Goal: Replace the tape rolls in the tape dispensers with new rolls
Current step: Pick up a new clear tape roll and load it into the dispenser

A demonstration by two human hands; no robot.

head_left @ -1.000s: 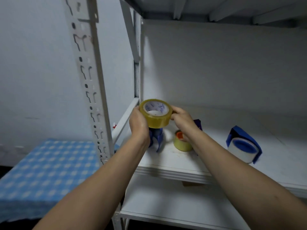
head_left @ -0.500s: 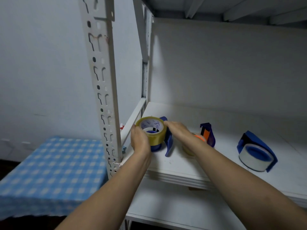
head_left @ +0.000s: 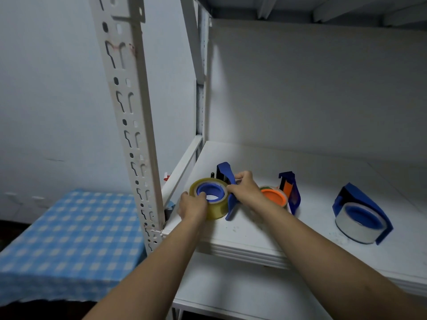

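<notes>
A yellowish clear tape roll (head_left: 216, 207) sits around the blue hub of a blue tape dispenser (head_left: 227, 179) lying at the shelf's left front corner. My left hand (head_left: 193, 205) grips the roll's near left side, thumb on the hub's rim. My right hand (head_left: 246, 189) pinches the dispenser's blue handle just right of the roll. A second blue dispenser (head_left: 288, 192) with an orange hub and a thin roll lies behind my right wrist. A third blue dispenser (head_left: 360, 215) holding a white roll rests at the right.
The white shelf board (head_left: 265, 236) carries everything; its perforated white upright post (head_left: 131, 116) stands close to my left hand. A blue checked cloth (head_left: 69, 236) covers a low surface at the left. A lower shelf (head_left: 231, 292) lies beneath.
The yellowish roll came down from mid-air onto the left dispenser's blue hub. My right hand shifted from the roll's side to the dispenser's handle.
</notes>
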